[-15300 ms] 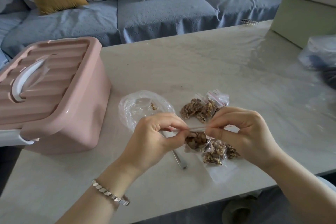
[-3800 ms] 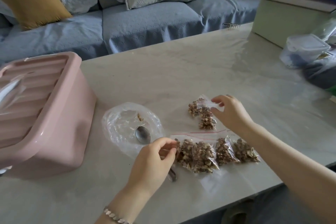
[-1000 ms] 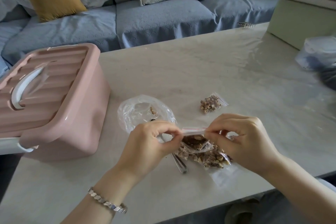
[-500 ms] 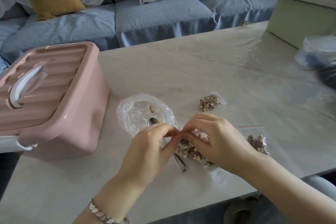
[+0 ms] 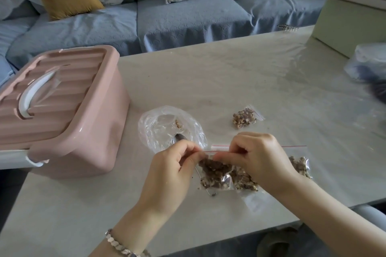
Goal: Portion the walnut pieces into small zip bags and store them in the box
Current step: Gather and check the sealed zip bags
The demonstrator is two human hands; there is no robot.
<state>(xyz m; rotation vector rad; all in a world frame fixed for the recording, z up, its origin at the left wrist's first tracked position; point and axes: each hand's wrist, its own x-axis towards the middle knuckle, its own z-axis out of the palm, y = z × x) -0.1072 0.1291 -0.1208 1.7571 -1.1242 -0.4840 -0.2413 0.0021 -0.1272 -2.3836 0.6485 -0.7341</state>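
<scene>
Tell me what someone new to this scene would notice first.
Near the front of the table, the left hand and right hand pinch the top strip of a small zip bag of walnut pieces. To the left stands a closed pink box with a white handle. Farther back, a filled bag lies alone, right of a nearly empty clear bag holding a spoon.
</scene>
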